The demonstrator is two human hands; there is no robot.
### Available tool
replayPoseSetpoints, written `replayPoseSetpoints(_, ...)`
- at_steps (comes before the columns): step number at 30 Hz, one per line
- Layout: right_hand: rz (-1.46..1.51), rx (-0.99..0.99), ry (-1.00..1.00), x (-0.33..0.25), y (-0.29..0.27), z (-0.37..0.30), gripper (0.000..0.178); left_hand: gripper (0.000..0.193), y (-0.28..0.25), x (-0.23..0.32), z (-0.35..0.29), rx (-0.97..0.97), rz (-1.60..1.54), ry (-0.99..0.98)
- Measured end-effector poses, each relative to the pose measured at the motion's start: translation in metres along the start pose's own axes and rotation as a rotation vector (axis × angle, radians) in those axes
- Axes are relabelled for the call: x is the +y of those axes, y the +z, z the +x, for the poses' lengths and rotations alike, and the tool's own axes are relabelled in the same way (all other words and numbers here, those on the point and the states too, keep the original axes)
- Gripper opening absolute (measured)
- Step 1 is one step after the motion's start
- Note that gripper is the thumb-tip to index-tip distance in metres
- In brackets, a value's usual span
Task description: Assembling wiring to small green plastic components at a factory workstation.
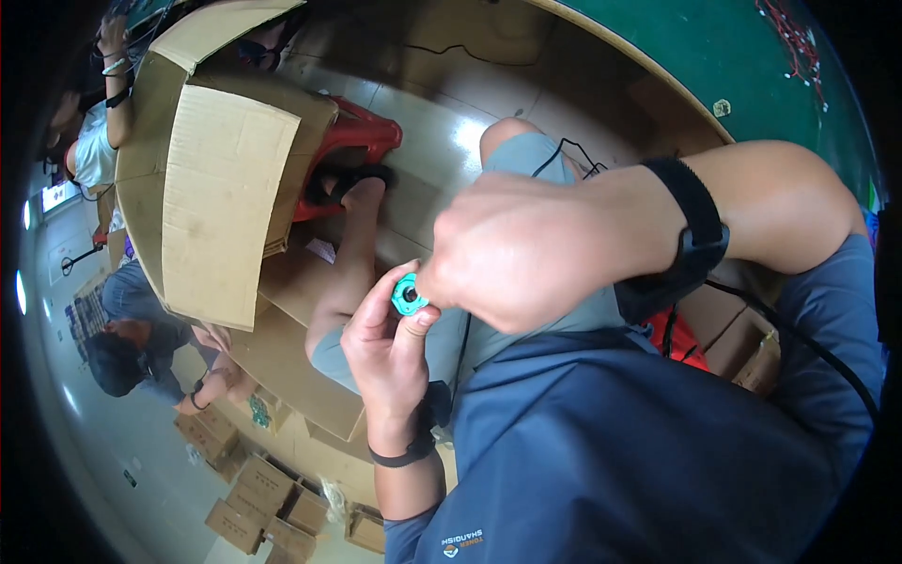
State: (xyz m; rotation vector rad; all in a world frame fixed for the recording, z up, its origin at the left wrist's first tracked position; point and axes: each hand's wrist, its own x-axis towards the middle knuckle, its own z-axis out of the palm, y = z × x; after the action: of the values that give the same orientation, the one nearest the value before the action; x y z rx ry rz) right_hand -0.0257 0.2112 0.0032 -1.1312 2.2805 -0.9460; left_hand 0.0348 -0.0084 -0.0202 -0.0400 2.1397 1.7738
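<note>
A small teal plastic part, roughly round with a dark hole in its middle, sits between the thumb and fingers of my left hand. Just to the right and above it is my right hand, its back turned up and its fingers curled in. The fingertips reach the edge of the teal part, but whatever they grip is hidden behind the hand. Both hands are over my lap, above my grey shorts.
A large open cardboard box stands at the left, beside a red plastic stool. Red wires lie on a green tabletop at upper right. Two other people are at the left; stacked cartons stand at lower left.
</note>
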Motion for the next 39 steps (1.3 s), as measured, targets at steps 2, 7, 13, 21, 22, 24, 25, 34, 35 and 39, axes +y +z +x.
replayPoseSetpoints(2,-0.079,0.027,0.14,0.009,-0.012,0.001,0.013,0.04,0.001,0.002,0.002,0.0,0.033,-0.002)
replayPoseSetpoints(7,-0.024,0.01,0.054,0.0,-0.003,-0.002,0.014,0.04,-0.003,-0.003,0.0,-0.039,0.022,-0.023)
replayPoseSetpoints(13,0.006,-0.036,-0.027,0.004,0.003,-0.001,0.012,0.043,-0.006,0.002,0.003,-0.074,0.05,0.01)
replayPoseSetpoints(21,0.127,0.049,-0.076,0.005,-0.003,0.006,0.016,0.043,-0.004,0.0,0.001,-0.044,0.034,-0.014)
replayPoseSetpoints(22,-0.006,0.068,0.089,0.008,-0.008,0.002,0.014,0.043,-0.001,0.002,0.002,-0.049,0.032,-0.015)
replayPoseSetpoints(24,-0.025,-0.059,0.169,0.01,-0.013,0.003,0.013,0.042,0.003,0.004,0.003,-0.028,0.047,0.0)
replayPoseSetpoints(25,-0.007,-0.08,0.089,0.006,-0.01,0.004,0.014,0.042,0.0,0.005,0.002,-0.022,0.049,0.0)
replayPoseSetpoints(34,0.009,-0.027,0.001,0.003,0.003,-0.001,0.014,0.042,-0.006,-0.001,0.004,-0.064,0.033,0.014)
replayPoseSetpoints(35,-0.003,-0.002,0.058,0.005,-0.001,0.0,0.012,0.042,-0.003,0.0,0.005,-0.053,-0.002,0.014)
replayPoseSetpoints(39,-0.003,-0.014,0.076,0.004,-0.001,0.001,0.013,0.044,-0.007,-0.002,0.003,-0.055,-0.011,-0.009)
